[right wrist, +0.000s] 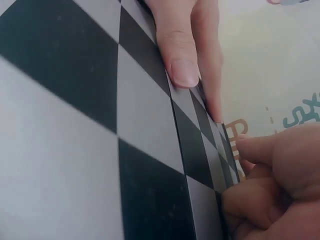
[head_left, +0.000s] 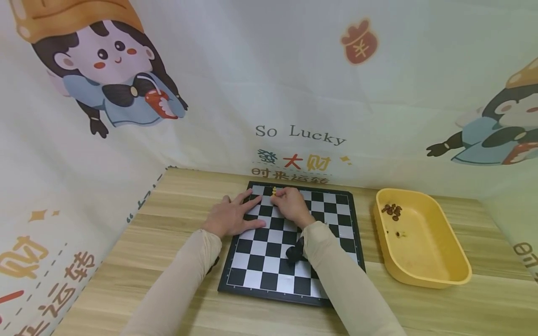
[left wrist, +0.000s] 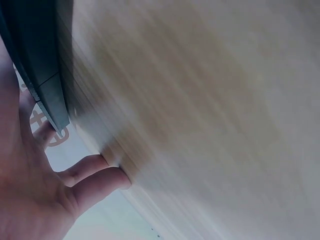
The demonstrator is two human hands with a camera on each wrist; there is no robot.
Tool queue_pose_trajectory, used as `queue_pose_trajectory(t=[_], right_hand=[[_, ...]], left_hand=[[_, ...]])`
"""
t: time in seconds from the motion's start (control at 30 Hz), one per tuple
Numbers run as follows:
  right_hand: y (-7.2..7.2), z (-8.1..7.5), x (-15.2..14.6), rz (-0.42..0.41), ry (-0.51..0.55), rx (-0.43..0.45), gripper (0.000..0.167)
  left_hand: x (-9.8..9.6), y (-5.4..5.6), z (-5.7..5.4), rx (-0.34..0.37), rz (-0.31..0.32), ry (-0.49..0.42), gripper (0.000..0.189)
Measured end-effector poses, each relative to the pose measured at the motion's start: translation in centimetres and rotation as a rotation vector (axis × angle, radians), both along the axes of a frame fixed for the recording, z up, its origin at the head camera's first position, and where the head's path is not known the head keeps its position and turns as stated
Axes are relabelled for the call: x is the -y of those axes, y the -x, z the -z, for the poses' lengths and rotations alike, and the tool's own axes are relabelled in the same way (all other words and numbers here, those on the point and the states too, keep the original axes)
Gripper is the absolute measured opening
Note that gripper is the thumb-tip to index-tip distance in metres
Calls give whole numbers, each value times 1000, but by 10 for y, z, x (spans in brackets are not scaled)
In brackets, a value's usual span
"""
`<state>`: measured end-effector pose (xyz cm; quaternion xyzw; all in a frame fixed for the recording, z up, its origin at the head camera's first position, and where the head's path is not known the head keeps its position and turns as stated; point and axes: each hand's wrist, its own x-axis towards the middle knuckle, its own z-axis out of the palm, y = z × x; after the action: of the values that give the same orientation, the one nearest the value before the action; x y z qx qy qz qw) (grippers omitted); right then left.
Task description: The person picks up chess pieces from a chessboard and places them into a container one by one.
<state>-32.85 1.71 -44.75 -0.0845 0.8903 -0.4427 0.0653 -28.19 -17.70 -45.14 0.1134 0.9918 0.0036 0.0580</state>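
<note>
A black-and-white chessboard (head_left: 273, 250) lies on the wooden table. At its far edge, my right hand (head_left: 293, 206) pinches a small yellow chess piece (head_left: 274, 191) upright over the far-row squares. My left hand (head_left: 230, 217) lies spread across the board's left edge, thumb and some fingers over the squares. In the left wrist view, other fingers of the left hand (left wrist: 40, 190) reach down to the tabletop beside the board's side (left wrist: 52, 95). The right wrist view shows curled fingers of the right hand (right wrist: 280, 185); the piece is hidden there.
Right of the board stands a yellow plastic tub (head_left: 424, 281). Inside are several dark brown pieces (head_left: 392, 211) and a light yellow piece (head_left: 402, 234). A printed cloth (head_left: 235, 93) hangs behind the table (head_left: 168, 210). Something black and round (head_left: 294, 254) shows by the right wrist.
</note>
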Motion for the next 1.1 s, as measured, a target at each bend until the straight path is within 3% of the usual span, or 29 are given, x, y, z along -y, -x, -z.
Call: queue_pose_trajectory(t=[0.23,0.63,1.1], right_hand=[[-2,-1,-8,-18,-23,15,27],[-4,-8,-26,22,-3,79,31],[-11,-18,-46,6,1,51,29]], left_hand=[[0,-1,0,-10,12,5,85],[-1,-1,-5,7,13,1,85],[-2,-2,-4,11,11,16,85]])
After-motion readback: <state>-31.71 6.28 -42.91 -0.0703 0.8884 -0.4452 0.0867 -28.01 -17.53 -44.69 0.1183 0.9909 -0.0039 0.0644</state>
